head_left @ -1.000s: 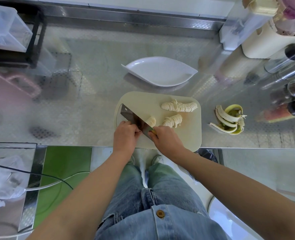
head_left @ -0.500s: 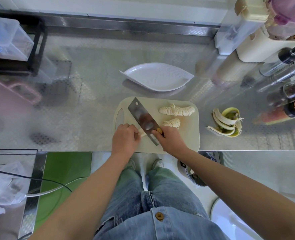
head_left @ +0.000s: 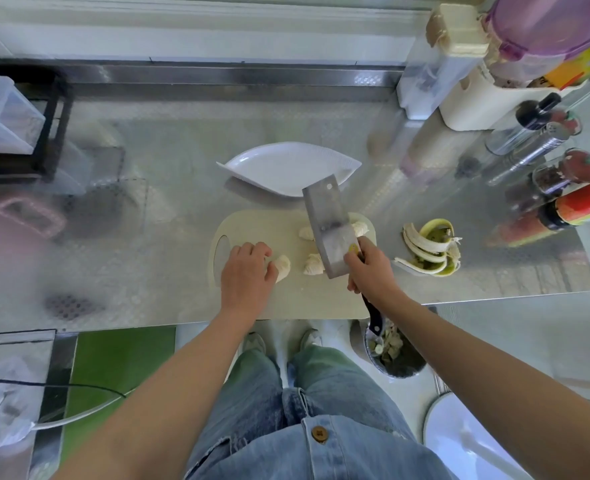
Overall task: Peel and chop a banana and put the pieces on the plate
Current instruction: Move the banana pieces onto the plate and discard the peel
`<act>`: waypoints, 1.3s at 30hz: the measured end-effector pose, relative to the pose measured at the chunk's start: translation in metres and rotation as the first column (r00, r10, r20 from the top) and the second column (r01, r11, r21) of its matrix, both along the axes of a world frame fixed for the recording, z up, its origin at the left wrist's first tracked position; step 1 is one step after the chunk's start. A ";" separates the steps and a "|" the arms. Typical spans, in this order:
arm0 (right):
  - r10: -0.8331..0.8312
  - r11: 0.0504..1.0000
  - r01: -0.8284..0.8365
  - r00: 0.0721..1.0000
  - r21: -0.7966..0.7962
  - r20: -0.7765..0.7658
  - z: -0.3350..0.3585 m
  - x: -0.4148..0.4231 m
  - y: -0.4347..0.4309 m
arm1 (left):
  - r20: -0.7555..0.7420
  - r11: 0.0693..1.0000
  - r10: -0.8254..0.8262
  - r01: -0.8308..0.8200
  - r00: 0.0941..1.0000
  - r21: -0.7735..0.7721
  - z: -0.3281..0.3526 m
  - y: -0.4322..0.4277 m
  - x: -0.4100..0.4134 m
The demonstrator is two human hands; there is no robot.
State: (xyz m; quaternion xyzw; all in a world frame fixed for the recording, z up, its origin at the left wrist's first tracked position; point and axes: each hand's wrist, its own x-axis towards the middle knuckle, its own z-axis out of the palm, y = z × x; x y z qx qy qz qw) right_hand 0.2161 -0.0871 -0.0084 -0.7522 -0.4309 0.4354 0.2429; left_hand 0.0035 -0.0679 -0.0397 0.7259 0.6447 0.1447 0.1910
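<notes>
Chopping in hand: right grip (head_left: pixel 373 271) clamps the cleaver (head_left: pixel 328 233) over the chopping board (head_left: pixel 269 226); left grip (head_left: pixel 248 271) pinches a banana piece (head_left: pixel 282 268). Next, likely: slice it, then load the plate (head_left: pixel 279 164).

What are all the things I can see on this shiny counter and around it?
white leaf-shaped plate: one, white, behind the board
cream plastic cutting board: one, cream, at the counter's front edge
peeled banana pieces: three that I can tell, pale, on the board; one is partly behind the blade
steel cleaver: one, grey blade and dark handle, over the board
banana peel: one, yellow-green, right of the board
bottles and jars: several, mixed colours, far right
waste bin: one, dark, on the floor, scraps inside
left hand: holds the leftmost piece
right hand: grips the cleaver
</notes>
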 end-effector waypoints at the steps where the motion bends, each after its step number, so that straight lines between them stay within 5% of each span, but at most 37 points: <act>1: -0.024 1.000 0.024 1.000 0.000 -0.010 0.000 0.008 -0.001 | 0.013 1.000 -0.009 0.009 1.000 0.006 0.000 0.003 0.005; 10: -0.182 0.983 0.181 0.983 -0.020 -0.030 -0.010 0.076 -0.012 | 0.110 0.997 -0.067 0.071 0.992 -0.031 -0.007 0.028 0.052; 25: -0.186 0.980 0.179 0.980 -0.092 -0.076 -0.030 0.090 -0.011 | 0.159 0.996 -0.054 0.065 0.986 -0.062 -0.010 0.033 0.083; 30: -0.179 0.982 0.178 0.984 0.059 0.015 -0.022 0.086 -0.012 | 0.163 0.998 -0.059 0.062 0.985 -0.016 -0.013 0.034 0.082; 35: 0.099 0.934 -0.177 0.963 0.312 0.250 0.001 0.068 0.001 | 0.312 0.989 0.130 -0.146 0.941 0.030 0.007 0.035 0.083; 39: 0.253 0.840 -0.413 0.873 0.354 0.418 0.004 0.037 0.003 | 0.607 0.891 0.434 -0.216 0.666 -0.399 0.033 0.032 0.082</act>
